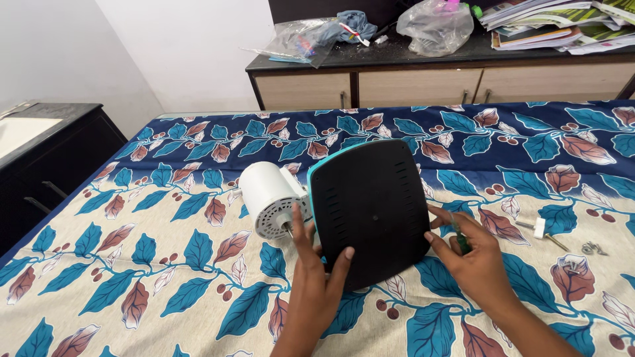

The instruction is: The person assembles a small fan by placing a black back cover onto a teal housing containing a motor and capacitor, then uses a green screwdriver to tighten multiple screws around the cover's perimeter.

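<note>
Head view: both hands grip a black base plate (369, 210) above the leaf-patterned bedsheet (165, 264), cabinet (410, 82) behind.

Only 2 bare forearms and hands show, entering from the near edge. The left hand (316, 277) and right hand (473, 261) wear no sleeves, gloves, rings, watch or bracelets. Fingernails are short and unpainted on visible fingers (348, 253).

Leaf-print bedsheet (165, 264) carries white-black appliance (344, 205), white-handled tool (541, 230), screws (593, 248).
</note>
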